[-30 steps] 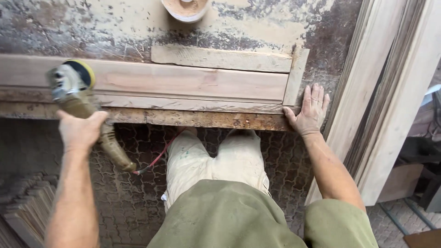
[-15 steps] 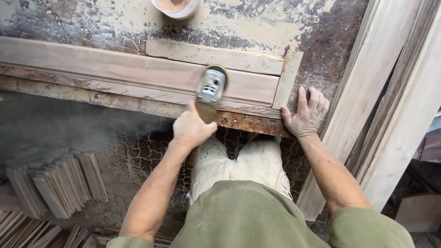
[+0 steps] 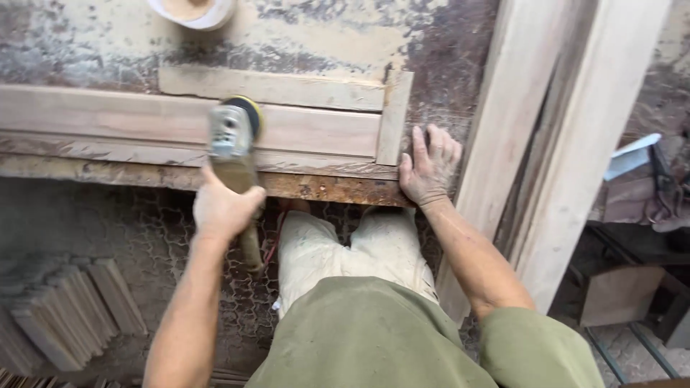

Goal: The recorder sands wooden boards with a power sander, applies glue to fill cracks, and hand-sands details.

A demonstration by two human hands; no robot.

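Observation:
My left hand point(image 3: 224, 207) grips the handle of a dusty angle grinder point(image 3: 231, 136). Its disc rests on a long moulded wooden board point(image 3: 144, 122) lying along the front of a stained workbench point(image 3: 445, 79). My right hand point(image 3: 428, 167) lies flat on the bench edge, fingers spread, right beside a short wooden stop block point(image 3: 394, 118) at the board's right end. A rough wooden strip point(image 3: 273, 88) lies just behind the board.
A white cup of sawdust-coloured powder point(image 3: 192, 10) stands at the bench's back. Tall wooden frame pieces point(image 3: 546, 129) lean at the right. Stacked thin wood slats point(image 3: 65, 309) sit on the floor at the left. A red cord point(image 3: 272, 243) hangs by my knees.
The grinder swept right along the board from its left end, then came back left a little. My right hand stayed pressed on the bench edge.

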